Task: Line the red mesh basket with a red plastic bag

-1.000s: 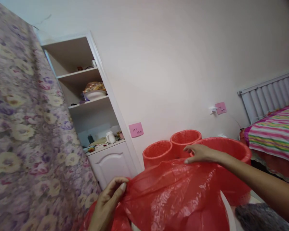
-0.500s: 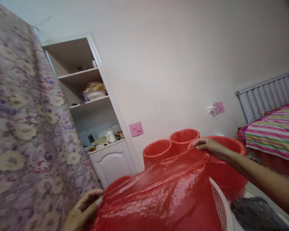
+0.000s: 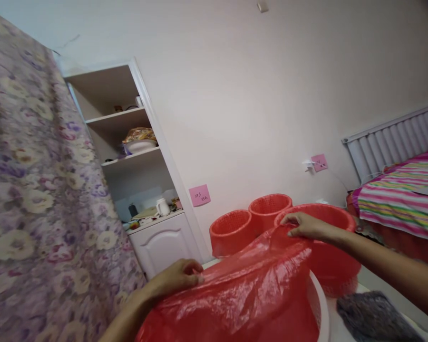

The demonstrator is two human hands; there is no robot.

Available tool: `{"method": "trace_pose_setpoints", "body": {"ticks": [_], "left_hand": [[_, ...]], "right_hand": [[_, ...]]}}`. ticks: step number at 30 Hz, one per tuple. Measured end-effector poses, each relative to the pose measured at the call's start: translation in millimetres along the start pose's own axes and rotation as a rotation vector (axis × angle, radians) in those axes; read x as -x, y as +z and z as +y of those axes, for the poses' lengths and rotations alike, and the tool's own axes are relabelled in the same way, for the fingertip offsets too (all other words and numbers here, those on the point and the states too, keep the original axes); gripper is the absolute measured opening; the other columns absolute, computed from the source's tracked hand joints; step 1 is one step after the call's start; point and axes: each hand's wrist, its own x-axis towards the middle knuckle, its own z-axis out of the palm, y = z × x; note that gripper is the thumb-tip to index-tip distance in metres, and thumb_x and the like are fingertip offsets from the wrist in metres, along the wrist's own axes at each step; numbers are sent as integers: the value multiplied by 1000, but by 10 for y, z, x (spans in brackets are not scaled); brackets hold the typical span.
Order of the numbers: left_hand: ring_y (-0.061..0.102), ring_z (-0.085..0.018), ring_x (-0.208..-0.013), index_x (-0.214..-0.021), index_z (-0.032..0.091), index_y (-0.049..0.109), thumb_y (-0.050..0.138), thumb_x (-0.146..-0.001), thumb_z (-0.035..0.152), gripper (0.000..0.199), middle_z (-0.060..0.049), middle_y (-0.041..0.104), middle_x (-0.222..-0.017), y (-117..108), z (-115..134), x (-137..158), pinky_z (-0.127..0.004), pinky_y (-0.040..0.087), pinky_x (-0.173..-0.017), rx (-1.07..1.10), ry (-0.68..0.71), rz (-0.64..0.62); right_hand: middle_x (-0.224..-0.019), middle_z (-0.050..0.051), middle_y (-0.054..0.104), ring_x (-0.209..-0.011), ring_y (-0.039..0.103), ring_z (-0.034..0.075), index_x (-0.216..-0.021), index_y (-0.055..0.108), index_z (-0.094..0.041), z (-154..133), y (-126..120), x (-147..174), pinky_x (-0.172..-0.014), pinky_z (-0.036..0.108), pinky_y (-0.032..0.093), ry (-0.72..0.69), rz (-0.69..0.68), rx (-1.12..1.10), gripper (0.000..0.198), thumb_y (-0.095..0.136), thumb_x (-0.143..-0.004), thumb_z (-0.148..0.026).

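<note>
- Left hand [image 3: 180, 277] pinches the thin, crinkly red plastic bag [image 3: 249, 294].
- Right hand [image 3: 303, 225] grips its far edge over a round woven basket [image 3: 333, 266].

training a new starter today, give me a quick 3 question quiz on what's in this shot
1. True or false: both hands grip the red bag.
2. How many red baskets stand beyond the bag? A) one B) three C) five
3. Fill in: the bag is draped over a white ____.

Key
1. True: the left hand pinches its near edge, the right hand its far edge.
2. B: a left basket, a middle basket and a big basket.
3. Basket: its white rim shows at the bag's right.
</note>
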Motion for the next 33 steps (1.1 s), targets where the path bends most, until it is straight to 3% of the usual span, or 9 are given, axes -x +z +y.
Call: {"method": "trace_pose_setpoints", "body": {"ticks": [5,12,15,17,21,23,26,30,33], "left_hand": [[51,-13,-51,-57,13,69,73,-61,34,21,2,63,-53,147,77,-93,-22,36,-51,-56,13,-102],[33,-5,-40,-69,17,59,70,-61,51,37,8,49,-48,-165,43,-169,-18,21,-43,102,60,349],[35,-6,-42,-88,18,57,65,-68,57,44,10,46,-49,-228,37,-64,-17,23,-44,155,61,458],[37,-7,-44,-102,19,57,62,-71,60,52,10,47,-50,-228,48,45,-18,25,-45,171,62,469],[56,-15,-62,-103,21,66,52,-78,63,51,-1,68,-75,-202,149,337,-21,39,-52,-1,102,452],[62,-24,-95,-100,25,70,51,-77,63,48,-5,71,-105,-185,218,508,-29,49,-78,-166,163,412],[45,-31,-130,-107,33,69,61,-70,60,46,-3,58,-135,-112,273,734,-41,33,-109,-377,185,329],[60,-29,-112,-121,34,60,71,-66,49,58,-4,66,-124,82,209,841,-37,43,-96,-618,132,213],[63,-20,-72,-84,23,66,51,-84,43,25,-2,70,-79,168,169,793,-28,43,-66,-827,135,190]], "right_hand": [[-57,-7,49,-47,41,7,-81,66,-16,-68,-131,29,-45,22,28,60,111,-178,25,65,-57,-24],[-66,-2,55,-47,38,7,-84,61,-18,-68,-409,71,-44,22,27,72,308,-347,28,69,-61,-32],[-68,-2,55,-49,40,7,-90,62,-18,-207,-483,166,-47,22,33,20,398,-318,30,69,-68,-38],[-72,0,60,-47,43,7,-94,64,-17,-381,-452,284,-47,23,36,-25,345,-204,32,67,-74,-41],[-100,6,68,-46,53,9,-104,63,-20,-714,-198,532,-45,26,43,-65,-30,98,33,61,-80,-43],[-113,7,67,-68,65,17,-111,62,-22,-777,-42,609,-62,32,52,-153,-91,270,38,65,-78,-40],[-122,10,65,-111,59,28,-122,58,-20,-734,138,648,-96,44,45,-293,-27,528,49,67,-77,-36],[-109,8,69,-100,63,28,-113,62,-20,-604,260,611,-86,44,47,-281,-20,674,34,60,-79,-23],[-88,4,68,-82,63,23,-88,66,-21,-610,269,580,-72,36,45,-316,-35,715,16,52,-81,-16]]}}
